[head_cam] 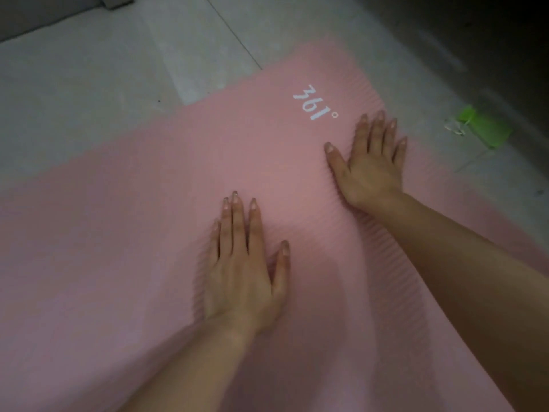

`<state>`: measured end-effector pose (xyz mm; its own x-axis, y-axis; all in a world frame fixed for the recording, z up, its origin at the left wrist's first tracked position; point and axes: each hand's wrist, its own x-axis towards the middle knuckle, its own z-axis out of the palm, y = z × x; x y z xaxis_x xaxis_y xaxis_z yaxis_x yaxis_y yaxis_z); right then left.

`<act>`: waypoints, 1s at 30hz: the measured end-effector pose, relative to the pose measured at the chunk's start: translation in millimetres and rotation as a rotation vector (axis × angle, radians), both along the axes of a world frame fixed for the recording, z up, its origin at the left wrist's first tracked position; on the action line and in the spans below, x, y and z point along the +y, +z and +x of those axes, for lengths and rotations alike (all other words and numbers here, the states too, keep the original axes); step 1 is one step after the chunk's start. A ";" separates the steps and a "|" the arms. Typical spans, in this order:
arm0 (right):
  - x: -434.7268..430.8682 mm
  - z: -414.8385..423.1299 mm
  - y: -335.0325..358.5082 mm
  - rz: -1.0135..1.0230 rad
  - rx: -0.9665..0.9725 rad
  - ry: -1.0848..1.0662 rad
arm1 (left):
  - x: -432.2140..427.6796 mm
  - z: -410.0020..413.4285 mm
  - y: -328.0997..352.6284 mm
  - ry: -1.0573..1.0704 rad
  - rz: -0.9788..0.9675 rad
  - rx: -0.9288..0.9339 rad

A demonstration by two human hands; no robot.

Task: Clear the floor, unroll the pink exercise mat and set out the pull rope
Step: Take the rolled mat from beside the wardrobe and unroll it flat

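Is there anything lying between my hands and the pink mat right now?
Nothing visible. The left hand and right hand both lie flat, palms down, directly on the pink ribbed foam mat.

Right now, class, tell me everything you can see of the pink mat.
The mat is pale pink, foam-like, with fine ribs across its surface. White print reading 361° sits near its far end. It lies unrolled and flat on the grey tiled floor, running slantwise through the view, its near end out of frame. The left hand and right hand both press palm-down on it, fingers spread. A green item lies on the floor beside it, not touching.
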<state>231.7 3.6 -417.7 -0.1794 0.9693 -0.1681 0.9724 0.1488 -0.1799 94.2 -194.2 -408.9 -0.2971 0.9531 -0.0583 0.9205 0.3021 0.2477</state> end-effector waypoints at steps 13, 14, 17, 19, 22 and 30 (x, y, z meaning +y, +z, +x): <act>58.6 -54.7 3.7 -0.024 -0.010 0.086 | 1.4 -5.6 -8.2 0.006 0.004 -0.059; 49.2 -42.6 3.9 -0.016 -0.016 0.102 | 0.9 -5.4 -6.5 0.011 -0.003 -0.059; 5.9 2.4 1.7 0.004 -0.034 0.012 | 2.1 -5.2 -4.2 0.015 -0.018 -0.058; -31.5 32.7 1.3 -0.004 -0.036 -0.068 | 3.7 -7.2 -5.4 0.017 -0.015 -0.043; -90.5 82.9 6.5 -0.028 -0.062 -0.164 | 2.1 -5.7 -4.1 0.031 0.012 -0.062; -134.7 113.2 4.3 -0.121 -0.221 -0.398 | -14.5 -30.2 6.0 -0.170 -0.136 -0.266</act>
